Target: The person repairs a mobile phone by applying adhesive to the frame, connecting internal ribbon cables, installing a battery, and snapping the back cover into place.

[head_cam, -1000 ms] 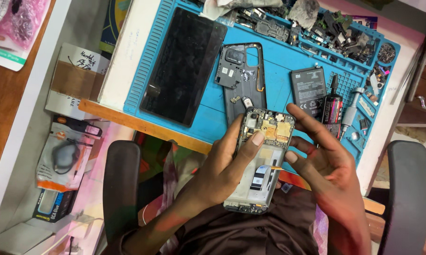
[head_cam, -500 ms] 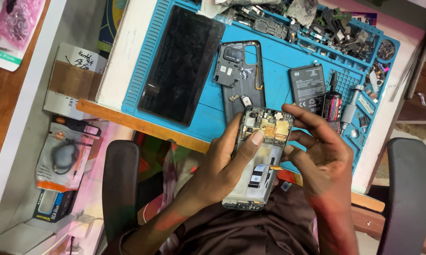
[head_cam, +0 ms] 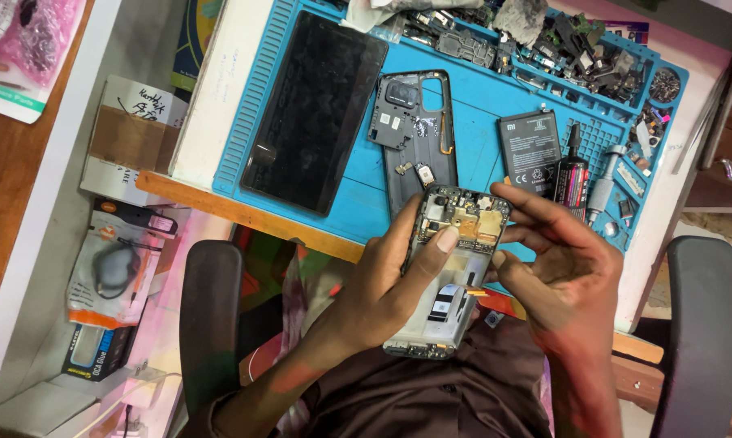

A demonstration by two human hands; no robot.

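Where both hands (head_cam: 471, 284) grip it, opened phone (head_cam: 455, 268) edges are hidden.

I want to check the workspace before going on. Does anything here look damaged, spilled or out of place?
Nothing looks spilled. The opened phone held by the left hand and right hand has no back cover, so its circuit boards are bare. Loose small parts lie heaped along the far edge of the blue mat, rather untidy.
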